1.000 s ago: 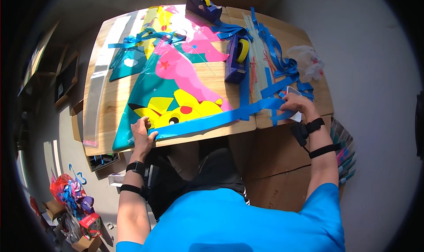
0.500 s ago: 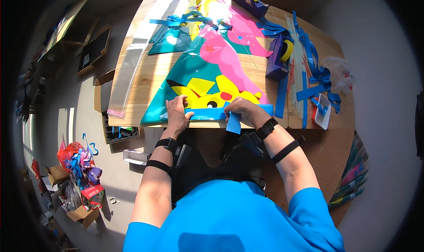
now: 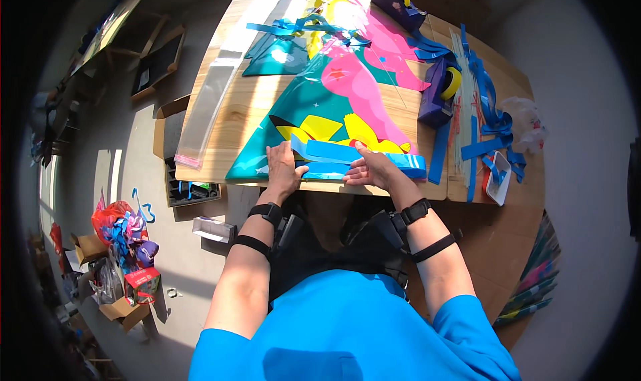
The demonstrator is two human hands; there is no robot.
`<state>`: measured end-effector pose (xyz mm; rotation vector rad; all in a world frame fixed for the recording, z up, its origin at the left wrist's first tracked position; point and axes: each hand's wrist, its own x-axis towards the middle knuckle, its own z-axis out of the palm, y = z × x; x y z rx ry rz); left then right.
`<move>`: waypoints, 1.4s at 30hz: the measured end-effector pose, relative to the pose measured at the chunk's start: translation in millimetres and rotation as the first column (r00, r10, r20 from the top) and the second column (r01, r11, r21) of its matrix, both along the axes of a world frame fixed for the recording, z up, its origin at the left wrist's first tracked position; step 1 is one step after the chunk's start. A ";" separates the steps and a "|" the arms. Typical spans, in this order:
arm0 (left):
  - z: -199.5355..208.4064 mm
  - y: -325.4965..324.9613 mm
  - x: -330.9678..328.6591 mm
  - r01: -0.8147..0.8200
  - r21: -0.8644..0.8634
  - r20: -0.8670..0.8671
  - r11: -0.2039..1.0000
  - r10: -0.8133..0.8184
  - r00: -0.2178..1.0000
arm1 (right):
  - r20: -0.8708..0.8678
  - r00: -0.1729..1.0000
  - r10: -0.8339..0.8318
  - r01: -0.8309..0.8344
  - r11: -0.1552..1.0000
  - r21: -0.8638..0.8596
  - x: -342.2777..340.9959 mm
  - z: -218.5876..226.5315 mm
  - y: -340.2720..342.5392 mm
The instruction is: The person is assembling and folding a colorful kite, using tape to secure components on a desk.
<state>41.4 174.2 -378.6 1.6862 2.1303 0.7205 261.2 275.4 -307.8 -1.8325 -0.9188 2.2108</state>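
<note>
A green and pink triangular plastic sheet (image 3: 304, 114) with a yellow cartoon figure, which looks like a kite, lies along the table's near edge. A glossy blue ribbon (image 3: 327, 152) runs across its lower part, its left end raised in a fold. At the lower left of the sheet my left hand (image 3: 284, 169) rests with fingers laid down and thumb apart, beside the ribbon's left end. My right hand (image 3: 377, 167) is over the ribbon farther right, thumb up and fingers spread leftward. Its palm side is partly hidden.
Two purple tape dispensers (image 3: 437, 94) stand on the wooden table (image 3: 224, 124). Blue ribbons (image 3: 491, 114), thin rods (image 3: 461, 147) and a white tray (image 3: 498, 181) are at right. Clear plastic sleeves (image 3: 207, 107) lie at left. An open box (image 3: 170, 171) stands on the floor.
The ribbon end that hung from my right hand over the table's edge now lies folded up across the sheet. My right hand's fingers have spread. The whole view has shifted slightly.
</note>
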 end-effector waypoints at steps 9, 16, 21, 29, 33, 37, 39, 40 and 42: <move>-0.6 -0.9 -6.9 0.042 -0.077 0.024 0.996 -0.040 0.999 | 0.802 0.557 -0.218 -0.816 -0.323 0.479 56.6 -4.5 -31.2; -5.1 1.3 -5.4 0.031 -0.022 0.002 0.999 -0.031 1.000 | 0.875 0.419 -0.244 -0.846 -0.456 0.278 40.1 -33.0 -20.7; -5.0 1.0 -5.2 0.032 -0.030 0.007 0.999 -0.031 0.999 | 0.900 0.373 -0.224 -0.874 -0.411 0.259 26.5 -47.3 -10.7; 4.4 0.0 -4.5 0.043 -0.050 0.032 0.998 -0.042 0.999 | 0.801 0.582 -0.140 -0.728 -0.529 0.436 40.7 -47.5 -7.9; 10.4 -0.7 0.2 0.041 0.025 0.091 0.999 -0.043 0.995 | 0.777 0.605 -0.172 -0.693 -0.593 0.409 58.0 -41.6 -27.6; 5.8 -1.2 -2.7 0.049 0.030 0.103 0.998 -0.051 0.993 | 0.805 0.577 -0.140 -0.702 -0.589 0.401 68.0 -52.7 -40.0; 3.9 -0.7 -4.6 0.053 0.021 0.104 0.998 -0.055 0.993 | 0.818 0.558 -0.139 -0.719 -0.573 0.393 69.6 -57.4 -42.5; 2.8 -0.9 -4.6 0.049 0.016 0.100 0.999 -0.051 0.994 | 0.811 0.570 -0.133 -0.712 -0.572 0.407 69.8 -59.7 -42.6; 5.1 0.2 -4.3 0.042 0.010 0.092 0.999 -0.043 0.995 | 0.794 0.596 -0.124 -0.697 -0.572 0.434 67.5 -61.1 -40.0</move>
